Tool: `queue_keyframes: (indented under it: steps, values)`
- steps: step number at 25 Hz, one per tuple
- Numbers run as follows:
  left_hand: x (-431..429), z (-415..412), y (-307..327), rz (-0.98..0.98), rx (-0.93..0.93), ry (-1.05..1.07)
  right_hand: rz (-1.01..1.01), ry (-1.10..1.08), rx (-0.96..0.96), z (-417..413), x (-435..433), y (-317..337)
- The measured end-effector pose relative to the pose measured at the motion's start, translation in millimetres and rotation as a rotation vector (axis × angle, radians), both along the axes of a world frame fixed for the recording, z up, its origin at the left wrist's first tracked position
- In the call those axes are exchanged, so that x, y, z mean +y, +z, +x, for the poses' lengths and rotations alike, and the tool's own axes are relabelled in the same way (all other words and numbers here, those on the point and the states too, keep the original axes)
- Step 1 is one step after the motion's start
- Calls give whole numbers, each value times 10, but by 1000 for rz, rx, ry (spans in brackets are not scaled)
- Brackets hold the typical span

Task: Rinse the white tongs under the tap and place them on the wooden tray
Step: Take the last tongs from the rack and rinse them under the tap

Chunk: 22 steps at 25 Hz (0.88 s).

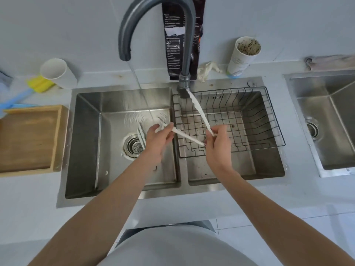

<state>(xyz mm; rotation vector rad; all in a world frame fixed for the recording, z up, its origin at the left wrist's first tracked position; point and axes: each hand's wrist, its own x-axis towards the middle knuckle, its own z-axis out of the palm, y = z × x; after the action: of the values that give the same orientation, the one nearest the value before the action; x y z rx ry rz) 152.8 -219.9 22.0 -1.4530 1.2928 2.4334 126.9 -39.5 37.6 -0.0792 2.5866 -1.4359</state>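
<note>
Right now the likeliest slip, from the head view, is a wet one. The white tongs (pixel 187 135) are spread into a wide V and held only at their ends, so a slick arm could twist out and drop into the left basin (pixel 86 141) or the wire basket (pixel 269 116). The far arm points up and back, and its ridged tip sits right by the foot of the tap (pixel 186 54). A careless turn could knock it there. The water stream (pixel 141 89) lands at the left hand (pixel 156 136), so only that end of the tongs looks to be getting rinsed. If the far arm goes to the tray as it is, I judge it will go unrinsed. The wooden tray (pixel 30 141) sits on the desk left of the sink, so the carry across could drip on the desk.

The left hand is curled narrow around the end of the near arm, just under the stream. The right hand (pixel 217 144) pinches the tongs at the joint of the V, fingers bent close, above the basket. A white ridged piece (pixel 141 134) lies by the drain (pixel 133 145). Whether it belongs to the tongs I cannot tell.
</note>
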Motion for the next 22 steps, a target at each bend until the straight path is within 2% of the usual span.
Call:
queue_keyframes:
  steps: [3, 8, 22]
  values:
    - [-284, 77, 10, 144, 75, -8, 16, -2, 82, 142, -279, 11]
    - [-553, 79, 48, 153, 105, -88, 22, -24, 170, 366, -662, 53]
    - [-1026, -264, 19, -47, 122, -159, 150, 55, 125, 437, -1201, 206]
